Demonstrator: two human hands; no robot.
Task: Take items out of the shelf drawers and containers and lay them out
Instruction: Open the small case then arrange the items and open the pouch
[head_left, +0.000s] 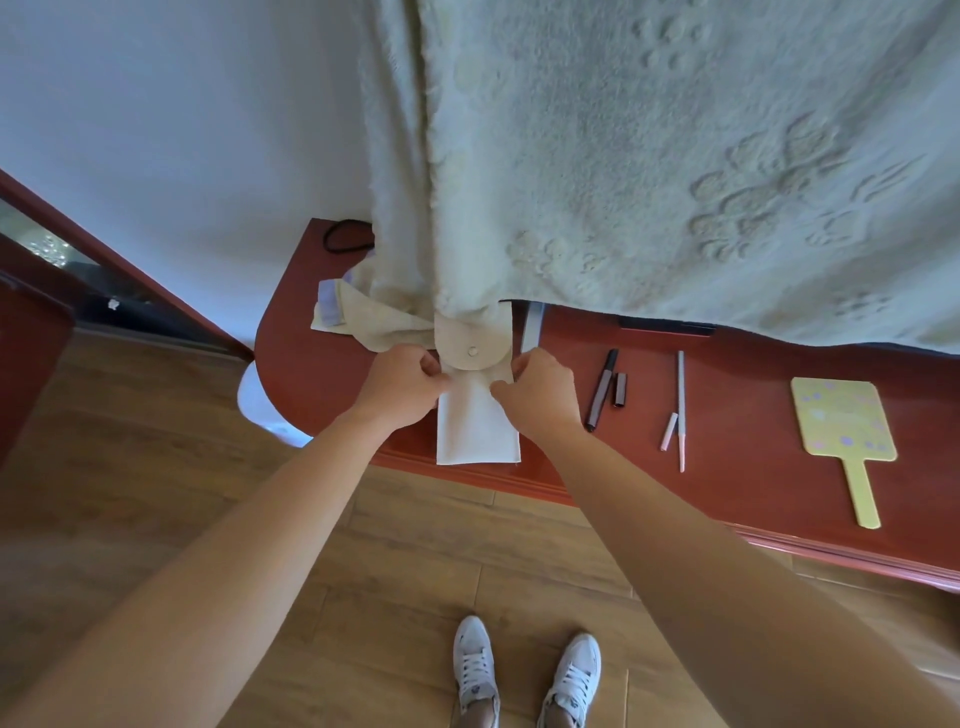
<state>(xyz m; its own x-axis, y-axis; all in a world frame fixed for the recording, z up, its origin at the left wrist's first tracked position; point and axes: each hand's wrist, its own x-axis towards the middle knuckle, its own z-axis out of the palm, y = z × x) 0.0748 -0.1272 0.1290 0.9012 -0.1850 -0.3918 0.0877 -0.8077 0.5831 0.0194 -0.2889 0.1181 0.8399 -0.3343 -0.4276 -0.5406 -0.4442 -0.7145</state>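
place: home, likely a bedroom or dressing area | evidence: reddish wooden dressing table (332, 395) on wood-plank floor (395, 561); plush cream blanket (675, 156) draped over it; yellow hand mirror (841, 421), makeup pencils (681, 405) and hair tie (345, 236) on top; plain white wall (182, 130)

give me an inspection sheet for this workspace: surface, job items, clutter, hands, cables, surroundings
surface: red-brown wooden table, rounded at its left end.
job's things: cream pouch with a snap flap, lying at the front edge; to its right are a dark tube with its cap off, a thin pencil beside a pink cap, and a yellow hand mirror.
clutter: black elastic loop at the back left; beige cloth left of the pouch.
hands: left hand and right hand each pinch one side of the pouch, just below the flap.
cables: nothing seen.
surroundings: cream blanket hanging over the table's back; wooden floor; white shoes.
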